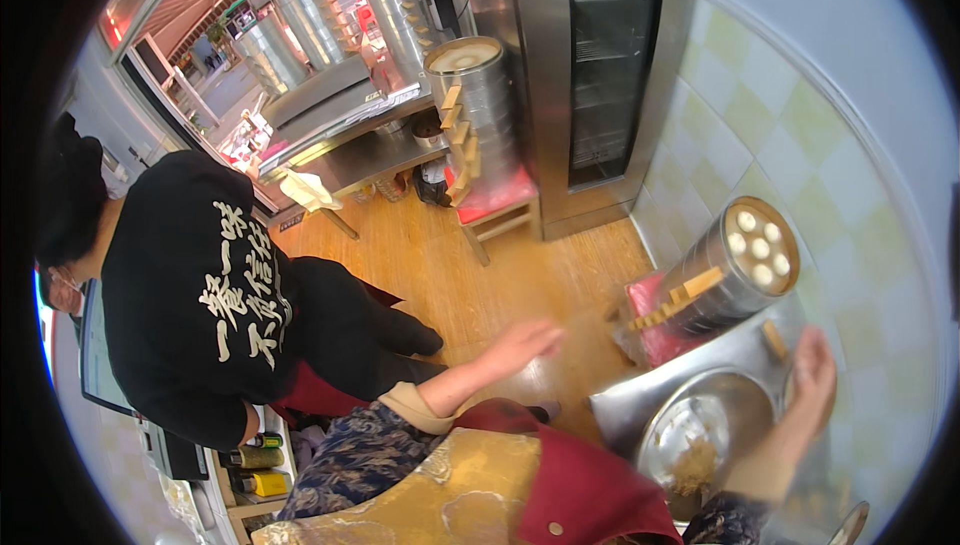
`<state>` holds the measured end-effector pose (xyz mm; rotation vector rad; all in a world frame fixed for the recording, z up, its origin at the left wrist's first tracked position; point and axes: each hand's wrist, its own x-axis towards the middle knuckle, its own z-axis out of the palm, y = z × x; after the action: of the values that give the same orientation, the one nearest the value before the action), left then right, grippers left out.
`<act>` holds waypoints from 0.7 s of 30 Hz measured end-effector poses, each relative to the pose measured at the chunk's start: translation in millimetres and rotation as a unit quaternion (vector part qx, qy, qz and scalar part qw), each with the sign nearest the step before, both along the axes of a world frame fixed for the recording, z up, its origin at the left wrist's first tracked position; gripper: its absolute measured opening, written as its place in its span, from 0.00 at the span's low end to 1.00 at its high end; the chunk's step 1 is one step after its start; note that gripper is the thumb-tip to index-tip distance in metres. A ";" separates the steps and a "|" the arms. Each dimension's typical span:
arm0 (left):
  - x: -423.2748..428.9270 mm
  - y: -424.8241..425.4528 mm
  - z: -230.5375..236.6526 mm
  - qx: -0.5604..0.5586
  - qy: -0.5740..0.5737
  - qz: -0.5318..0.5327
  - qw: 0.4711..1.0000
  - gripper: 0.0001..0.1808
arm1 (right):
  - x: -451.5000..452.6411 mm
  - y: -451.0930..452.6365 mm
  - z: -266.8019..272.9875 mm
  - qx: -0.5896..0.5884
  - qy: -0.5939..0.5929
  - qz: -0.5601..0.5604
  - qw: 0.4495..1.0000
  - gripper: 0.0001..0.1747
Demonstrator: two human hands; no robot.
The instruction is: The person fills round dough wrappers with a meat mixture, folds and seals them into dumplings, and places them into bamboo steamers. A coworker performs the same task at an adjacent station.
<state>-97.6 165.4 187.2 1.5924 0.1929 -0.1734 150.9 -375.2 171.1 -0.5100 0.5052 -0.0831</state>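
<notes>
My left hand (pixel 529 342) hangs over the wood floor in front of me, blurred, with nothing visible in it. At the right, my right hand (pixel 812 372) is raised beside a wooden handle (pixel 775 340) and a pale curved rim; blur hides whether it touches them. Below that hand a wide metal bowl (pixel 651 432) holds a clump of brown filling (pixel 694 466) on the steel counter (pixel 619 406). Beyond the counter stands a stack of metal steamers (pixel 697 308) with wooden handles. Several round white buns (pixel 760 248) sit in its top tier.
A person in a black shirt (pixel 180 297) stands close at my left, back turned, beside a monitor (pixel 101 350) and shelf (pixel 251 511). Another steamer stack (pixel 480 117) rests on a red-topped stool (pixel 499 196) near a steel cabinet (pixel 544 94). More steamers (pixel 311 19) stand by the window.
</notes>
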 end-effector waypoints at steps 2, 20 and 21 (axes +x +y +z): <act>20.7 -11.4 -14.1 -0.003 0.002 -0.056 0.998 0.18 | -50.2 -20.6 44.2 -0.058 -0.119 -0.018 0.991 0.26; 110.7 -144.2 14.3 -0.014 -0.038 -0.248 0.968 0.17 | -442.1 21.6 -130.8 -0.658 0.347 -0.176 0.645 0.14; 110.9 -153.3 19.7 -0.019 -0.045 -0.261 0.964 0.16 | -436.5 19.4 -132.7 -0.698 0.343 -0.165 0.606 0.16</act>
<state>13.4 12.1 206.9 1.5809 -0.3056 -0.5080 -285.6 -355.8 38.4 -2.0627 1.2827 -0.7049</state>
